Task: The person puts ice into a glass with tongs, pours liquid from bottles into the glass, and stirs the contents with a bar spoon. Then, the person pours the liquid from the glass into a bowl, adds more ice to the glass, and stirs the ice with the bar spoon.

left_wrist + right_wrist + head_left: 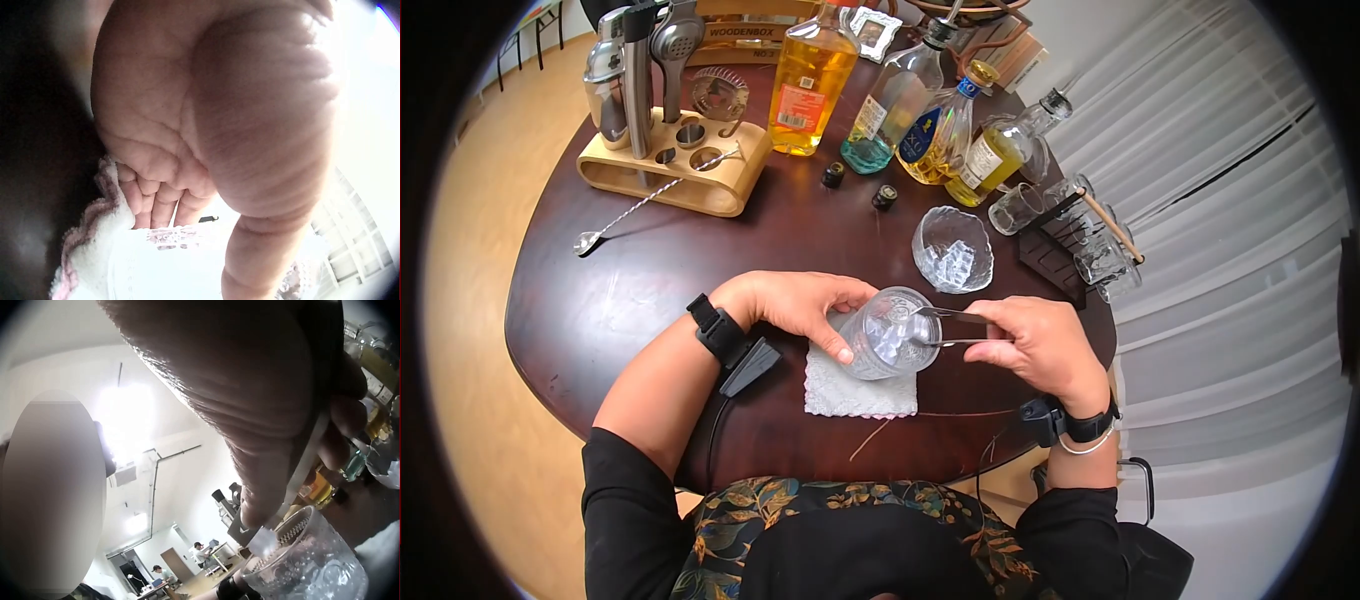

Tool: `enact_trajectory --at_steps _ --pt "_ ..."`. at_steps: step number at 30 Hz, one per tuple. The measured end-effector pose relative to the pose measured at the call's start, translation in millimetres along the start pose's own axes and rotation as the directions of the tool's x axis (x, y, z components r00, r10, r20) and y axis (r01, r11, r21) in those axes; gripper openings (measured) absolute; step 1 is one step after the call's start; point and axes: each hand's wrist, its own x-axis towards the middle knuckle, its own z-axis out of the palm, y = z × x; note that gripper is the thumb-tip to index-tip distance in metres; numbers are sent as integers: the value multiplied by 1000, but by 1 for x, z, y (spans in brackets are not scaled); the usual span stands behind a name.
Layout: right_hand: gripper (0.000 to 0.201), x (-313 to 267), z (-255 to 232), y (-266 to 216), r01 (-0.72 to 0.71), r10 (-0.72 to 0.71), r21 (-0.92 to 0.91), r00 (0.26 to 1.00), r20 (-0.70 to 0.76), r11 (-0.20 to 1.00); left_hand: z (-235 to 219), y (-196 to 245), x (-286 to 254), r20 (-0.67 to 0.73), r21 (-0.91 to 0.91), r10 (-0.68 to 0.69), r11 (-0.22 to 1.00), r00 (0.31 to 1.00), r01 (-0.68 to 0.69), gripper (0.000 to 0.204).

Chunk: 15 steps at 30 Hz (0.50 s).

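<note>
Ice is going into the glass (pixel 888 333), and the work looks partly done: a few cubes already lie inside it, while the bowl (pixel 953 250) just beyond still holds a heap of them. The left hand (pixel 805 305) curls round the glass and steadies it on a white napkin (pixel 855 393) near the front edge of the tabletop (pixel 610 300). The right hand (pixel 1040 345) pinches metal tongs (pixel 945 328) whose tips reach over the rim; the right wrist view shows a small cube (pixel 262 540) caught between them just above the glass. The glass is clear, round and knobbly with a pressed pattern; the bowl is clear and wavy-edged; the napkin is soft cloth with a pink lacy border; the tabletop is dark, polished wood. Bottles (pixel 810 85) of amber liquid stand well behind.
</note>
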Motion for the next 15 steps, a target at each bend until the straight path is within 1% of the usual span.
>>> enact_trajectory --at_steps 3,6,7,8,10,11,14,15 --pt "44 1 1 1 0 0 21 1000 -11 1000 1 2 0 10 -31 -1 1000 1000 1 85" --pt "46 2 0 23 -123 132 122 989 -73 985 1 3 -1 -14 -8 -13 1000 1000 13 84" --pt "48 4 -2 29 -214 229 169 970 -77 962 2 3 -1 -7 -30 -6 1000 1000 6 84" --pt "47 8 -2 40 -257 265 93 959 -100 962 2 3 -1 0 -51 0 999 1000 0 84" --pt "42 17 -1 53 -366 360 -69 929 -89 928 2 6 -1 2 -64 -3 998 1000 4 84" --pt "42 18 5 64 -366 352 -123 928 -122 922 2 8 -2 -3 -56 -13 998 1000 13 83" --pt "40 25 20 78 -291 276 -243 957 -94 926 3 11 -2 0 -65 -23 998 1000 23 84" --pt "38 29 22 79 -314 311 -257 949 -53 914 3 12 -2 4 -75 -25 997 1000 25 84"
